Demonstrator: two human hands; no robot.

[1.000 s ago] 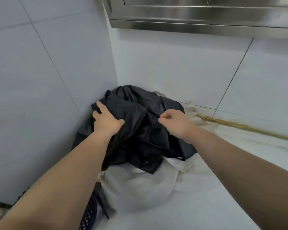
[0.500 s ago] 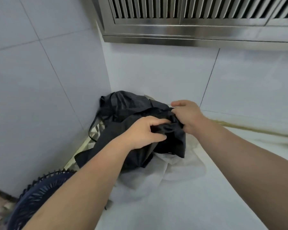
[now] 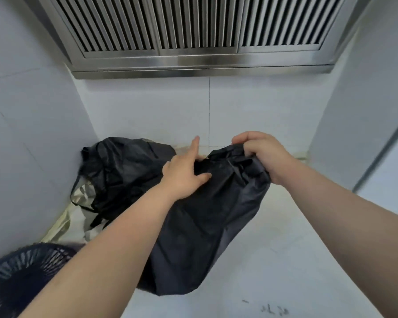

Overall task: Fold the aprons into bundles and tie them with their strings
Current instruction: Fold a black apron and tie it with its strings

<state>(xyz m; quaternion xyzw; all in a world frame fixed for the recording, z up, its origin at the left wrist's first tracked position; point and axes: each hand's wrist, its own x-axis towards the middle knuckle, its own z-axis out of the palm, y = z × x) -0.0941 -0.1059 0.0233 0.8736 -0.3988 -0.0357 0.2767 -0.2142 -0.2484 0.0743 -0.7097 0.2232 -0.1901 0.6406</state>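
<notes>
Head view: right hand (image 3: 262, 154) grips the bunched top of one black apron (image 3: 205, 221), held up over the bench (image 3: 285, 260); left hand (image 3: 184, 175) rests on it, fingers straight. Further dark aprons (image 3: 124, 171) lie heaped in the corner. Assessment: barely begun, no bundle folded, no strings tied, every apron outstanding

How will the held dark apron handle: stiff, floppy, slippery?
Probably floppy: the dark apron sags in loose folds below the right hand gripping its top. Likely light, as one grip holds it up. Its sheen hints it may slip.
</notes>
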